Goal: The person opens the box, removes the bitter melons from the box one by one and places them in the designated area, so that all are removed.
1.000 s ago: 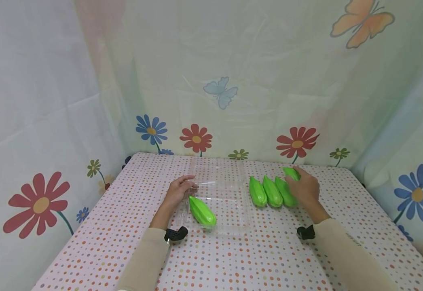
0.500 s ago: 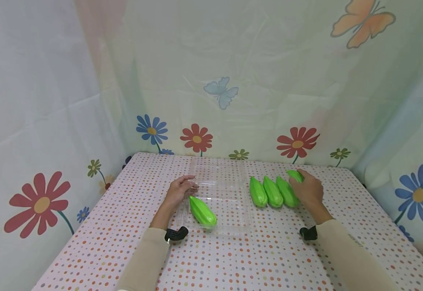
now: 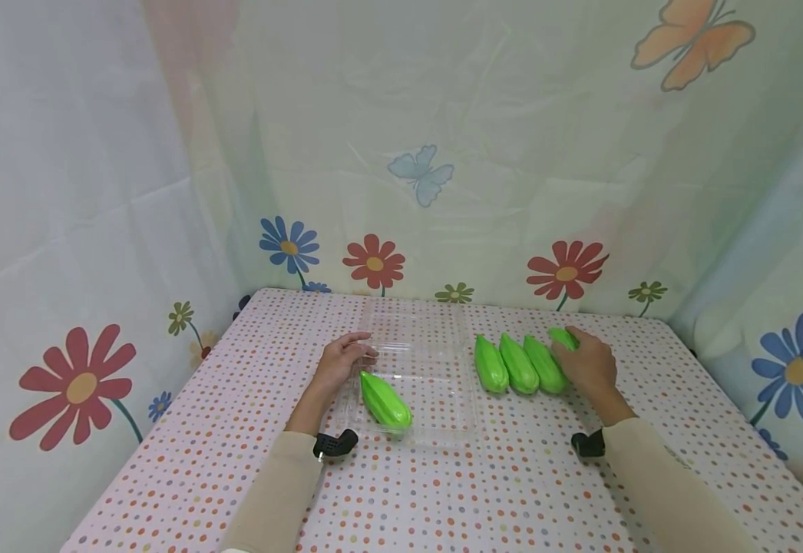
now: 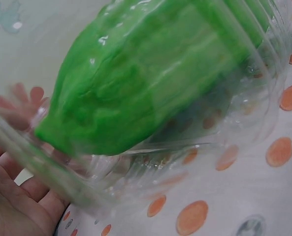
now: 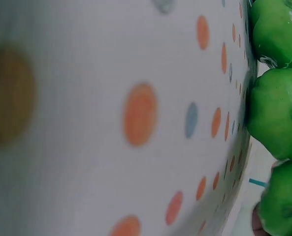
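Green ridged fruits shaped like star fruits lie on the table. One star fruit (image 3: 385, 402) sits in the near half of an opened clear plastic box (image 3: 443, 403). My left hand (image 3: 335, 365) touches the box's left side, fingers loosely extended; in the left wrist view its palm shows behind the transparent wall. To the right, my right hand (image 3: 589, 365) grips another star fruit (image 3: 563, 338), mostly covered by the fingers in the head view. Three more star fruits (image 3: 519, 365) line up just left of that hand. Fingers (image 5: 257, 221) curl behind the lowest fruit in the right wrist view.
The box's far half, its lid (image 3: 415, 322), lies folded back toward the rear. A dotted cloth covers the table (image 3: 443, 499). Curtains (image 3: 512, 169) with flowers and butterflies stand close behind and at both sides. Each wrist wears a black camera (image 3: 335, 444).
My right hand has shifted slightly right and toward me with the star fruit, moving a little away from the three in the row. The left hand and the box have stayed put.
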A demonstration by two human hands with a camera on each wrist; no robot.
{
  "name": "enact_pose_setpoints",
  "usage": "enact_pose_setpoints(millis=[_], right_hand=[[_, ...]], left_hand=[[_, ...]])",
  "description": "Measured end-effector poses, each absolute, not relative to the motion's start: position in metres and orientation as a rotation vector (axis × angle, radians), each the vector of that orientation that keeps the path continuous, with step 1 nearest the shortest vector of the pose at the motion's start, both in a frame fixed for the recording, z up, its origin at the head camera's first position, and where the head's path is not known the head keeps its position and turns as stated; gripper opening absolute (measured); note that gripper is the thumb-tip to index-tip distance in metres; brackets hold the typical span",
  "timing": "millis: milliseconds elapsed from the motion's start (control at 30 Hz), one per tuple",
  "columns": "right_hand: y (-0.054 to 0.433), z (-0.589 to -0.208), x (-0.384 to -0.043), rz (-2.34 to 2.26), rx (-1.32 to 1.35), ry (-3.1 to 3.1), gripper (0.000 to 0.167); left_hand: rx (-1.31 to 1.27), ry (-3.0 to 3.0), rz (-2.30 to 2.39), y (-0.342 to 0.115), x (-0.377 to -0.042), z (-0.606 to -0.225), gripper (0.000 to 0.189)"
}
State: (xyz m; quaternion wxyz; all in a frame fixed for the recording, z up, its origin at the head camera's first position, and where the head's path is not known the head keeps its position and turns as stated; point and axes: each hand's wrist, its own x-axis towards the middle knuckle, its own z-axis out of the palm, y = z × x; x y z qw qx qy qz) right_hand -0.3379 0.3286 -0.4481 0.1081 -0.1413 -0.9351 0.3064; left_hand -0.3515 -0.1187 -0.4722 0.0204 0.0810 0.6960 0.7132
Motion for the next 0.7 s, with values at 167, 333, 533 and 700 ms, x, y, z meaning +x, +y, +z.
enact_pose_setpoints(millis=[167, 333, 533, 700], right_hand=[[0.3290, -0.4489, -0.3377, 0.949, -0.406, -2.824, 0.063], [0.3290, -0.4486, -0.3371, 1.004, -0.378, -2.889, 0.068], [0.3282, -0.4486, -0.3406, 1.028, -0.342, -2.955, 0.067], [0.3290, -0.4499, -0.3439, 1.021, -0.356, -2.979, 0.067]], left_hand=[[0.250, 2.162, 2.209, -0.1188, -0.3522, -0.4727, 0.039], [0.246, 2.163, 2.205, -0.1190, -0.3523, -0.4722, 0.039], [0.249, 2.142, 2.210, -0.1193, -0.3521, -0.4719, 0.039], [0.251, 2.141, 2.209, -0.1192, -0.3515, -0.4712, 0.039]])
